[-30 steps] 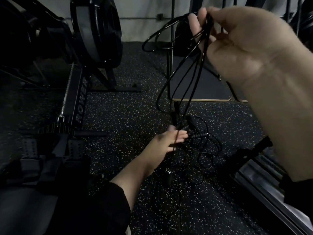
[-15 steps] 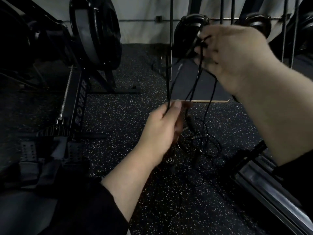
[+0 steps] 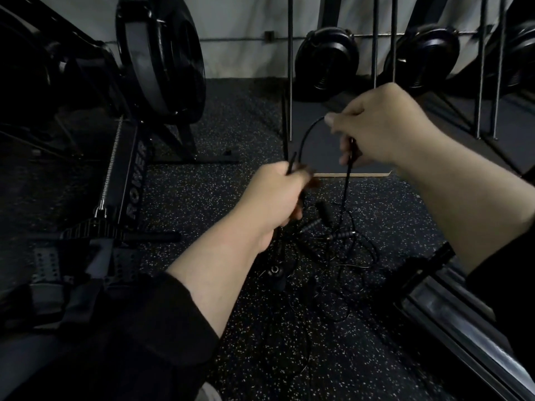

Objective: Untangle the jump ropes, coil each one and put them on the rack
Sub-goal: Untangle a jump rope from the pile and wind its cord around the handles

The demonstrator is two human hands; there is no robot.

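My sleeve [image 3: 124, 337] fills the near left corner, a metal rail [image 3: 451, 328] the near right. Between them, on the speckled floor [image 3: 202, 215], lie the ropes [image 3: 333, 250] in a loose black tangle, several ribbed handles [image 3: 340, 234] among the loops. Just above the tangle my left hand [image 3: 275, 198] is closed in a fist round a few strands, whose ends stick up past my knuckles. A single cord [image 3: 305, 137] arcs from that fist up to my right hand [image 3: 385, 125], which is up and to the right of the tangle; its thumb and curled fingers pinch the cord, and another strand drops from under the palm back down into the pile. Left of the tangle stands a rower [image 3: 130, 183], its name in white letters on the beam and its flywheel [image 3: 162, 56] rising behind. Beyond the tangle a dark mat [image 3: 318, 151] lies on the floor, with thin upright bars [image 3: 290, 68] and round black housings [image 3: 327, 59] against the pale wall [image 3: 246, 24].
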